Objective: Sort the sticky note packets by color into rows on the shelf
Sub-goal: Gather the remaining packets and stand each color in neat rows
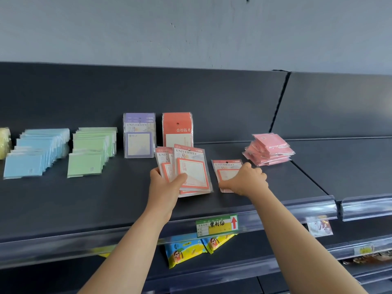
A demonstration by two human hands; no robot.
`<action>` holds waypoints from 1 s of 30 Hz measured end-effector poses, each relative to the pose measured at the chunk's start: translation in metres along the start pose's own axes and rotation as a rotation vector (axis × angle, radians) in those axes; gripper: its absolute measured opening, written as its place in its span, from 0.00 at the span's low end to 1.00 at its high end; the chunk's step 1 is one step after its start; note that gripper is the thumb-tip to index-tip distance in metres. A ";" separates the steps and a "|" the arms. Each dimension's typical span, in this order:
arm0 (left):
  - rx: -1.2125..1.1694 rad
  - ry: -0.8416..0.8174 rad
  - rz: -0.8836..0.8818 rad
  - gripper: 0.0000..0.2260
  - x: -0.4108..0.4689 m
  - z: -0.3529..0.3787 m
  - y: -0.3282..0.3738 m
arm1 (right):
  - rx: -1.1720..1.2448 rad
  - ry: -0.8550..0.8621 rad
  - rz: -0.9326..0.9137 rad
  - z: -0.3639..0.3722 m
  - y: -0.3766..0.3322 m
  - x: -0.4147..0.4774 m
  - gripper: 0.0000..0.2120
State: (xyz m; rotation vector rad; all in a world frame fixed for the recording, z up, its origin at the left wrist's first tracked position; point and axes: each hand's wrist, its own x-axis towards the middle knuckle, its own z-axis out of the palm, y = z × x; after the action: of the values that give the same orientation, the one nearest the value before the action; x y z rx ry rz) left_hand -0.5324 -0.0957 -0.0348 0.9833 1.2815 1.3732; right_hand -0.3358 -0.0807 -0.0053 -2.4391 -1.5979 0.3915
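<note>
Shelf (63, 198) deck was dark and flat, with a back panel behind and a clear plastic lip (63, 240) along the front edge. There was open deck in front of every row on the left, and a wide bare strip between the hands and the lip. On the right a seam (307, 177) marked where the next shelf section began. Left to right along the back: a yellow item (4, 143) cut off by the frame edge, a blue packet row (36, 153) overlapped front to back, a green packet row (91, 151) just beside it laid the same way, a purple packet (139, 136) upright against the back panel, a red packet (177, 128) upright beside it, then a loose pink pile (269, 149) near the seam. A price tag (216, 225) sat in the lip, and snack bags (184, 249) hung on the level below. Left hand (164, 183) held a fan of red-bordered packets (191, 170) raised in front of the red packet and partly covering its lower half, thumb pressed across the front and fingers curled behind. Right hand (248, 179) was curled over a single red-bordered packet (227, 170) on the deck between the fan and the pink pile. Its thumb was at the packet's lower edge, its fingers on the right side. Whether that packet lay fully flat, couldn't tell.
</note>
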 end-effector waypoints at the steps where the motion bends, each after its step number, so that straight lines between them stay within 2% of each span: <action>1: 0.001 -0.005 -0.004 0.19 0.000 0.000 0.000 | -0.019 -0.031 0.001 -0.001 0.001 0.001 0.48; 5: 0.004 -0.017 -0.018 0.20 0.000 -0.001 0.000 | -0.050 -0.123 -0.021 -0.004 0.006 0.002 0.50; 11: 0.011 -0.042 -0.013 0.19 -0.004 -0.002 0.002 | -0.089 0.054 0.003 -0.002 0.010 -0.010 0.48; 14: 0.014 -0.041 -0.018 0.19 -0.003 -0.002 0.001 | -0.016 0.024 0.010 -0.003 0.011 -0.012 0.49; 19: 0.031 -0.050 -0.030 0.19 -0.003 -0.002 0.001 | 0.269 0.023 0.004 -0.010 0.018 -0.010 0.44; 22: 0.047 -0.052 -0.025 0.19 -0.001 -0.001 0.001 | 0.599 -0.100 -0.021 -0.008 0.008 -0.013 0.43; 24: 0.030 -0.059 -0.017 0.20 -0.002 0.000 0.002 | 0.633 -0.208 -0.124 0.001 -0.005 -0.021 0.44; 27: 0.008 -0.091 0.013 0.24 -0.007 0.000 0.005 | 0.643 -0.225 -0.272 0.017 -0.023 -0.031 0.25; 30: -0.014 -0.122 0.057 0.21 -0.012 -0.002 0.009 | 0.776 -0.234 -0.300 0.022 -0.027 -0.033 0.23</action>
State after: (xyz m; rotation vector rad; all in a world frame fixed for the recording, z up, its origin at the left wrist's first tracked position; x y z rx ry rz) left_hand -0.5327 -0.1078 -0.0253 1.0848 1.1593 1.3425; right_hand -0.3784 -0.1000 -0.0140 -1.5940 -1.4761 1.0387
